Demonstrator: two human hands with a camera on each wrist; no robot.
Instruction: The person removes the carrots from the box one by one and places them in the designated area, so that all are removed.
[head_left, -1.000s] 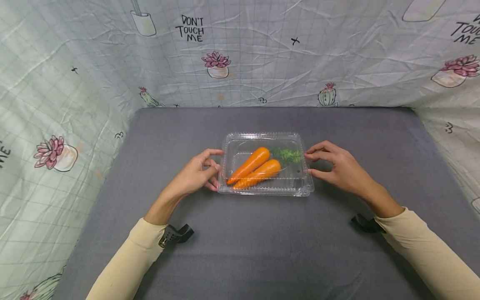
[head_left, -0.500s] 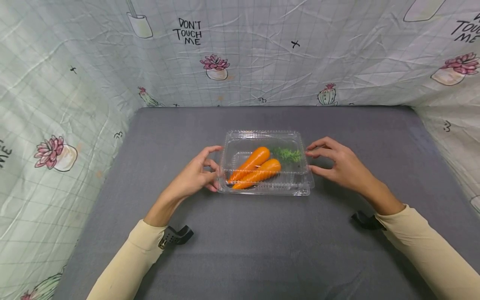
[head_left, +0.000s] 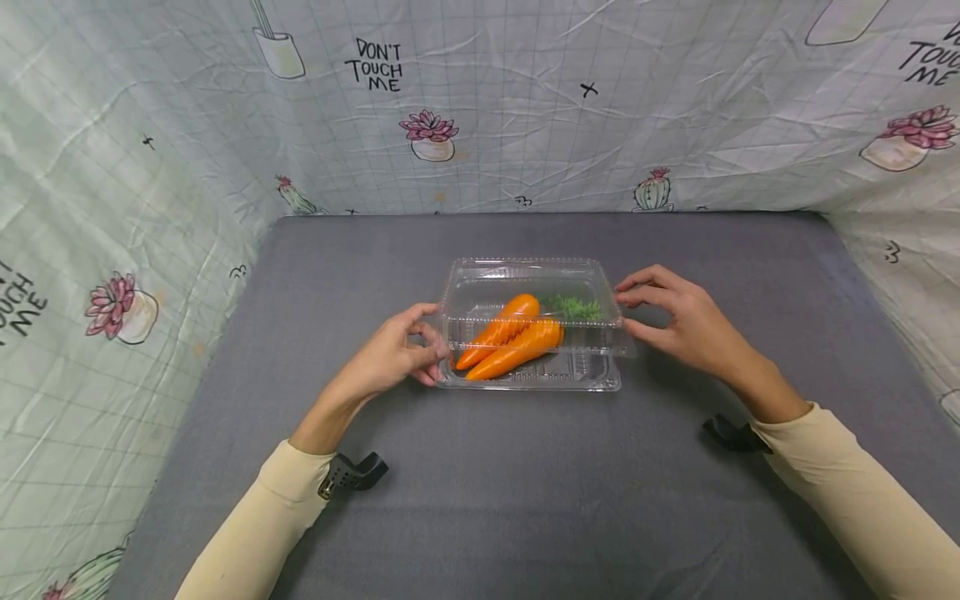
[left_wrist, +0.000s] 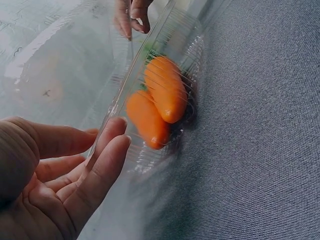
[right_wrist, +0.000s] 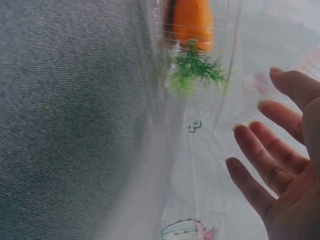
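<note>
A clear plastic clamshell container lies on the grey cloth, its hinged lid tilted up off the base at the near side. Inside are two orange carrots with green leafy tops. My left hand pinches the container's left edge; in the left wrist view the rim passes between thumb and fingers. At the lid's right edge is my right hand, holding that edge between thumb and fingertips; the clear plastic makes the exact contact hard to see.
Grey cloth covers the table around the container. Behind it and at the sides hangs a pale printed curtain with cacti and lettering. Black straps with mounts sit on both wrists.
The lid's near edge has risen away from the base, opening a gap at the front. My right hand has moved slightly up with it; my left hand stays at the left edge.
</note>
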